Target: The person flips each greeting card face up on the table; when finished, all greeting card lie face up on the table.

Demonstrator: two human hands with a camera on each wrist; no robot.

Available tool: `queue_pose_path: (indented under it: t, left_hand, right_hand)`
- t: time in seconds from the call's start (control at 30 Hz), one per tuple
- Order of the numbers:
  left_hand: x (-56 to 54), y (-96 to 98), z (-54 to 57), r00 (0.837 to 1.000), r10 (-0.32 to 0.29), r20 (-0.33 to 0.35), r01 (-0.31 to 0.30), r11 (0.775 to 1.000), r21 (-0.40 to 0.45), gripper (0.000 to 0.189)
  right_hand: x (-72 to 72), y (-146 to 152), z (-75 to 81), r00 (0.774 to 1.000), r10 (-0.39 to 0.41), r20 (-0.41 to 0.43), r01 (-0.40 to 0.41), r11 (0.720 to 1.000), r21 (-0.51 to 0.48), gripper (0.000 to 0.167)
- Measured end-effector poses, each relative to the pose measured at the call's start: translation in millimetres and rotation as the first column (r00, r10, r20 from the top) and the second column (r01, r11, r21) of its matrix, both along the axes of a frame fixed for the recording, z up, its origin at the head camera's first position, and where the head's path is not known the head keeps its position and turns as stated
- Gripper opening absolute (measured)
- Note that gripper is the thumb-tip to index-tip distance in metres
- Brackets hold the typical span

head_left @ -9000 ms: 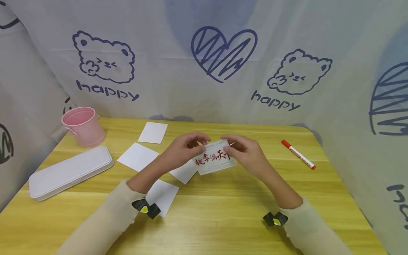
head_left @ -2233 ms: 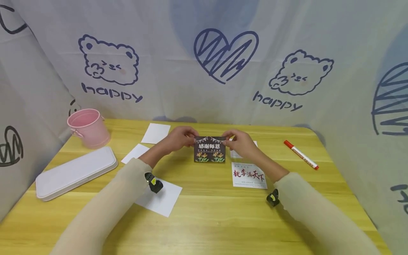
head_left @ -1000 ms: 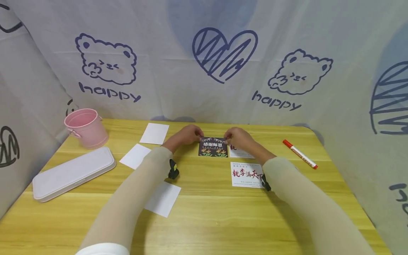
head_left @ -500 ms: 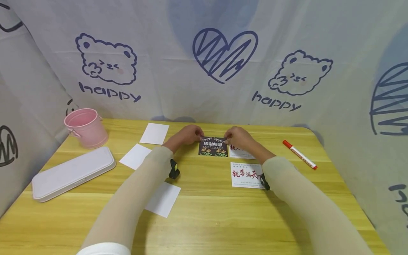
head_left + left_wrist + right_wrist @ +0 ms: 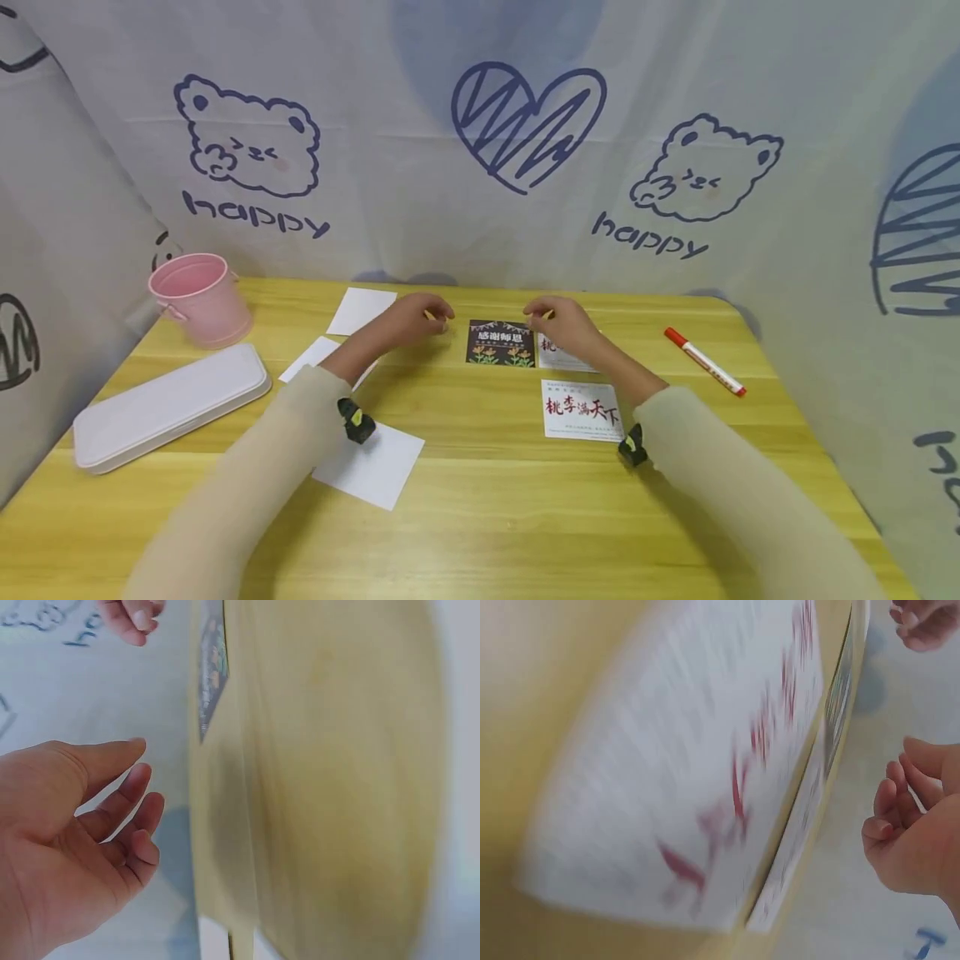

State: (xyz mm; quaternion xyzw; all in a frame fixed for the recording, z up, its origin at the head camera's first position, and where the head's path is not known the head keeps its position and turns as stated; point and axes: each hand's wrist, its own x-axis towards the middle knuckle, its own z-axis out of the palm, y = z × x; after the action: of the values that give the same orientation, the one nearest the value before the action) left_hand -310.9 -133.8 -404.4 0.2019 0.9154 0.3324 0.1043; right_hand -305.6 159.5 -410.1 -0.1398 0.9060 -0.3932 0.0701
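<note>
One dark card [image 5: 501, 353] lies long axis sideways, top away; left hand [image 5: 414, 322] and right hand [image 5: 566, 325]: grip empty, loose.

1. I see a wood-grain table [image 5: 510, 533], a pink bucket [image 5: 206, 312] by its far left corner.
2. Along the left edge: a long white case [image 5: 172, 408].
3. Further in, three white cards [image 5: 382, 471].
4. Near the far edge's middle, a dark flowered card [image 5: 501, 343].
5. Toward the right edge, two red-lettered cards [image 5: 581, 408], then a red-capped marker [image 5: 705, 362].
</note>
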Motion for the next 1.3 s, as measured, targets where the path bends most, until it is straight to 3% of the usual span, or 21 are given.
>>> queue_pose_path:
  t: [0.13,0.3,0.5,0.7,0.93,1.13,1.3]
  left_hand:
    - [37.3,-24.9,9.9,1.0,0.013,0.027,-0.013,1.0,0.017,0.028]
    - [81.6,-64.6,9.5,0.999,0.014,0.033,-0.015,1.0,0.017,0.026]
    - [116.7,-100.3,1.0,0.996,0.021,0.081,-0.021,1.0,-0.004,0.027]
    - [130.6,-109.5,-7.4,0.995,-0.053,0.083,0.055,0.998,-0.031,0.031]
    - [138.8,-110.2,-8.8,0.987,-0.097,0.126,0.099,0.995,-0.007,0.038]
    - [141.2,-110.7,-8.9,0.983,-0.121,0.141,0.121,0.993,0.004,0.035]
    - [143.1,-111.4,-9.6,0.977,-0.107,0.183,0.109,0.994,-0.002,0.023]
  right_hand:
    - [37.9,-15.5,3.3,0.998,0.006,0.059,-0.001,0.997,-0.082,0.031]
    - [86.6,-48.3,0.1,0.995,0.05,0.081,-0.039,0.991,-0.129,0.027]
    - [126.8,-85.8,-15.6,0.985,0.145,0.096,-0.136,0.986,-0.099,0.026]
    - [142.8,-112.9,-26.2,0.975,0.218,0.038,-0.219,0.976,0.016,0.03]
    - [147.4,-131.3,-28.6,0.978,0.205,-0.023,-0.197,0.962,0.187,0.037]
    - [148.7,-131.5,-30.7,0.978,0.205,-0.048,-0.192,0.963,0.189,0.024]
    - [149.3,-130.4,-30.9,0.976,0.212,-0.054,-0.199,0.964,0.177,0.018]
